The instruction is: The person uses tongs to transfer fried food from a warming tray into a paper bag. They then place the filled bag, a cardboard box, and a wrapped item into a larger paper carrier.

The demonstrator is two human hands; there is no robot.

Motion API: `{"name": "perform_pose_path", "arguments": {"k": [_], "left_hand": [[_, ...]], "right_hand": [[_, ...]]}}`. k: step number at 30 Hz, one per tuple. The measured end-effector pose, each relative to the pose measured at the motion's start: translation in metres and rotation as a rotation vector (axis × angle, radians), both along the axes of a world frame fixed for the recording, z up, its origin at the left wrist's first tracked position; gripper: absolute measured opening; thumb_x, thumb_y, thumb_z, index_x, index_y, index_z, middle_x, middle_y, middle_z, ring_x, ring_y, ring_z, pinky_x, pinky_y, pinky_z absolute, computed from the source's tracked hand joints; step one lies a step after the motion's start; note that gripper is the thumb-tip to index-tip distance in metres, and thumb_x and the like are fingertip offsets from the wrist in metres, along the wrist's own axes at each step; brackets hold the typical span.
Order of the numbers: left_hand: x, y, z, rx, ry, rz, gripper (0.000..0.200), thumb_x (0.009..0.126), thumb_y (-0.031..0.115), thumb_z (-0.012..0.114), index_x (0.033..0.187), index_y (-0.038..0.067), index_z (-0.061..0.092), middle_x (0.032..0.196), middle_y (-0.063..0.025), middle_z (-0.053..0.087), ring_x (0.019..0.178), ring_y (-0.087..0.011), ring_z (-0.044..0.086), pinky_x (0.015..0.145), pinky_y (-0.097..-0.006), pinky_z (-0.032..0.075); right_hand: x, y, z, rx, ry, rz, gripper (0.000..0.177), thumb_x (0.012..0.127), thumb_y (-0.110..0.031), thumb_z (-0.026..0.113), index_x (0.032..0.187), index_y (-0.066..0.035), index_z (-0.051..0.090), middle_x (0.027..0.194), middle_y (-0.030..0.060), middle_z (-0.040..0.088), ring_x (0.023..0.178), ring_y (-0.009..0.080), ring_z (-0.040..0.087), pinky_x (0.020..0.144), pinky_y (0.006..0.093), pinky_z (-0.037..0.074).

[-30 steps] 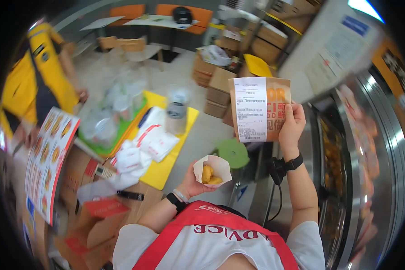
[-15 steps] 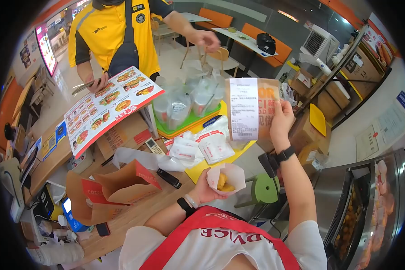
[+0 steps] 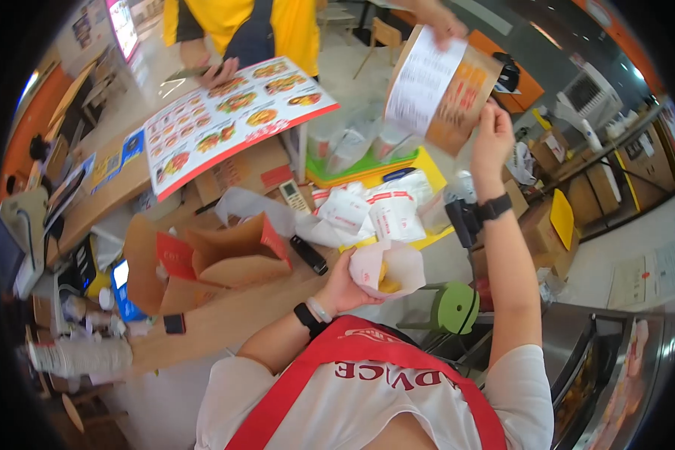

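Note:
My left hand (image 3: 340,286) is wrapped round a small white paper snack bag (image 3: 411,262), with yellow fried pieces (image 3: 388,279) inside its open mouth. My right hand (image 3: 493,141) is raised, pinching the right edge of a brown paper bag (image 3: 463,96) that carries a long white receipt (image 3: 423,82). At the top of this bag, another person's hand (image 3: 441,21) reaches in and touches it, fingers over the receipt's upper end.
A menu board (image 3: 236,112) stands on the counter. Two open brown bags (image 3: 232,259), a stapler-like black object (image 3: 308,255) and white paper packets (image 3: 394,219) lie nearer. Bagged cups (image 3: 352,146) stand on a green tray (image 3: 337,171). A green stool (image 3: 455,309) is at right.
My right hand has moved the brown bag up and away, tilting it. The other person's hand has come onto the bag. My left hand still holds the snack bag, and the view has shifted.

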State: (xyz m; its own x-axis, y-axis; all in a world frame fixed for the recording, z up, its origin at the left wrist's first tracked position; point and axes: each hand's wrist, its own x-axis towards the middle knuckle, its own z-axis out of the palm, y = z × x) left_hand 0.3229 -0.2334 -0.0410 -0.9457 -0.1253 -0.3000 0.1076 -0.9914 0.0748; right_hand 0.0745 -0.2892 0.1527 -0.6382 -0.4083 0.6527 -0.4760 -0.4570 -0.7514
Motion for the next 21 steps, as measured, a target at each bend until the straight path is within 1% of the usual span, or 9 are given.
{"name": "perform_pose_path", "arguments": {"k": [2,5,6,8,11,16,18,20,21], "left_hand": [[0.006,0.005,0.000,-0.009,0.013,0.061,0.061,0.078,0.060,0.035,0.124,0.020,0.043,0.125,-0.0062,0.043,0.114,-0.0369,0.039,0.085,-0.0547,0.032],[0.023,0.015,0.008,-0.006,0.000,0.171,0.059,0.079,0.059,0.033,0.123,0.021,0.044,0.123,-0.0056,0.046,0.113,-0.0330,0.041,0.086,-0.0547,0.031],[0.031,0.021,0.017,0.002,-0.008,0.206,0.059,0.079,0.059,0.033,0.123,0.021,0.044,0.123,-0.0056,0.046,0.113,-0.0330,0.041,0.086,-0.0547,0.031],[0.043,0.030,0.030,-0.130,-0.262,0.316,0.059,0.080,0.060,0.029,0.122,0.021,0.044,0.124,-0.0054,0.045,0.112,-0.0311,0.042,0.087,-0.0531,0.030],[0.057,0.042,0.026,-0.153,-0.353,0.395,0.063,0.080,0.062,0.024,0.123,0.020,0.043,0.124,-0.0051,0.045,0.111,-0.0288,0.043,0.088,-0.0514,0.030],[0.100,0.052,0.070,-0.290,-0.352,0.497,0.058,0.085,0.056,0.025,0.125,0.017,0.042,0.124,-0.0052,0.045,0.110,-0.0255,0.045,0.089,-0.0462,0.033],[0.129,0.042,0.069,-1.055,-0.583,0.556,0.048,0.087,0.040,0.044,0.125,0.011,0.041,0.125,-0.0060,0.045,0.106,-0.0230,0.049,0.086,-0.0377,0.039],[0.161,0.030,0.104,-1.877,-1.064,0.617,0.051,0.079,0.019,0.059,0.123,0.003,0.038,0.123,-0.0094,0.046,0.096,-0.0235,0.055,0.074,-0.0295,0.045],[0.172,0.018,0.110,-2.059,-1.243,0.655,0.055,0.076,0.016,0.061,0.123,0.003,0.038,0.122,-0.0106,0.046,0.091,-0.0253,0.056,0.071,-0.0308,0.046]], "right_hand": [[0.029,0.020,0.007,0.154,0.094,0.052,0.024,0.087,-0.016,0.053,0.103,0.002,0.052,0.104,0.0057,0.054,0.091,0.0106,0.051,0.079,0.0230,0.041],[0.068,0.078,-0.024,0.756,-0.225,0.645,0.045,0.084,-0.029,0.053,0.121,-0.004,0.043,0.115,0.0040,0.049,0.105,0.0129,0.045,0.089,0.0268,0.036],[0.080,0.090,-0.040,0.846,-0.032,0.857,0.049,0.081,-0.028,0.058,0.120,-0.003,0.043,0.116,0.0051,0.049,0.106,0.0148,0.044,0.089,0.0276,0.036],[0.113,0.117,-0.053,0.907,0.489,0.909,0.049,0.077,-0.024,0.062,0.117,-0.001,0.045,0.107,0.0090,0.054,0.097,0.0179,0.051,0.081,0.0301,0.041],[0.148,0.130,-0.061,0.976,0.672,0.717,0.037,0.076,-0.017,0.063,0.107,0.001,0.052,0.089,0.0125,0.058,0.080,0.0194,0.057,0.069,0.0315,0.045],[0.156,0.122,-0.069,0.757,0.434,0.748,0.016,0.078,-0.007,0.060,0.090,0.002,0.059,0.072,0.0109,0.058,0.063,0.0168,0.057,0.057,0.0284,0.045],[0.155,0.120,-0.040,0.672,0.308,0.724,0.011,0.079,-0.005,0.058,0.088,0.002,0.060,0.074,0.0070,0.060,0.065,0.0111,0.056,0.058,0.0245,0.045],[0.147,0.111,-0.018,0.555,0.262,0.604,0.013,0.081,-0.005,0.057,0.092,0.002,0.060,0.078,0.0043,0.061,0.069,0.0071,0.055,0.060,0.0218,0.045],[0.146,0.103,-0.010,0.482,0.235,0.518,0.014,0.082,-0.006,0.057,0.093,0.001,0.059,0.081,0.0034,0.061,0.071,0.0057,0.054,0.060,0.0208,0.045]]}}
